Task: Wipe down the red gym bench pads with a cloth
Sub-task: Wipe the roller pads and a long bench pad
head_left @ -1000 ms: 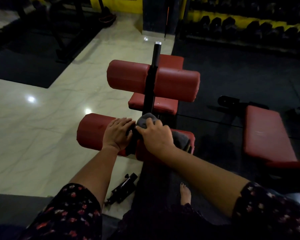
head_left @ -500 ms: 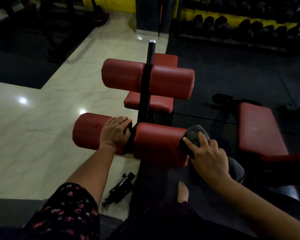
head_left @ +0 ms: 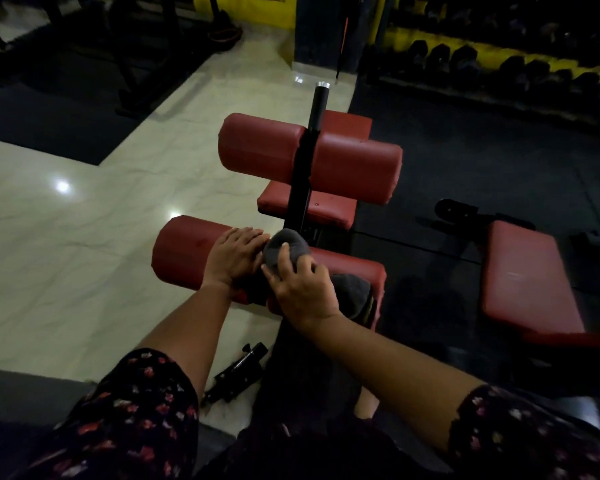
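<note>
head view, and nearest to us are our two floral sleeves [head_left: 136, 414]. a black tool [head_left: 238, 372] lies on the tiled floor [head_left: 66, 254] below our left forearm.

just ahead, both hands sit on the near roller pad [head_left: 181, 251]. its long axis runs left to right beneath our wrists. our left hand [head_left: 234, 256] lies flat on the left half, palm down, fingers straight and close together, bracing and holding nothing. touching its fingertips on the right is the grey cloth [head_left: 284, 249], bunched at the roller's middle. our right hand [head_left: 303, 289] grips it there, fingers curled over the top and thumb on the near side. a loose tail of it trails over the right half behind that hand.

the black post [head_left: 302, 174] rises straight ahead of the cloth. beyond it lie the flat seat pad [head_left: 326, 209] and then the far roller pad [head_left: 264, 147], parallel to the near one. another red side pad [head_left: 527, 278] sits well apart, to the right of our right hand. a dumbbell rack [head_left: 499, 64] is dim at the back.

we judge the right hand alone carries the wipe, so strokes should follow the roller's length. the left half is blocked by our own left hand, which must lift first. the far roller needs a forward reach past the post.
</note>
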Available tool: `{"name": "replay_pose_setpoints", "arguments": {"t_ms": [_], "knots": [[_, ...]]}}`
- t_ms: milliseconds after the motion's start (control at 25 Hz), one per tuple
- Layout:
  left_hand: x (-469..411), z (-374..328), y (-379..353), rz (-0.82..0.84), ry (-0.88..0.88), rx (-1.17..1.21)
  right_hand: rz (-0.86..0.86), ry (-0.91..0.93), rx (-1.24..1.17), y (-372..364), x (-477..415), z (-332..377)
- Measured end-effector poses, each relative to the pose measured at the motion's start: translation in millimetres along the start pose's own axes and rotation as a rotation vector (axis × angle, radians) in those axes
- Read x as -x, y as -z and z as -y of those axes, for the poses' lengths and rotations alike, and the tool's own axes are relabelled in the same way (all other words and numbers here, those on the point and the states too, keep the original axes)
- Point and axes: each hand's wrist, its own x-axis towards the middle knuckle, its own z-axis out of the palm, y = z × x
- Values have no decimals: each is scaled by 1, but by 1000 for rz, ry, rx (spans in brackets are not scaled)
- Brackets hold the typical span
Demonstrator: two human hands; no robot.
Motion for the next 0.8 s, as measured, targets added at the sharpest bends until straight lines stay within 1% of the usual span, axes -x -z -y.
{"name": "replay_pose_setpoints", "arguments": {"t_ms": [120,200,360,440,520,640,800], "knots": [[1,0,-1,-33,9,3,-52,47,41,-6,20,-15],[0,-2,-1,-44,25,17,-61,37,53,-13,52,-32],[1,-3,-1,-40,44,49,-90,-71,91,-20,117,-70],[1,-3,-2,-34,52,63,-97,-134,112,-15,141,-78],[1,-3,-1,-32,62,75,-25,-199,80,-8,155,-67],[1,-4,0,-40,74,79,90,-240,-6,-5,143,-44],[-1,-3,-1,-12,69,73,6,-111,-30,-7,95,-29]]}}
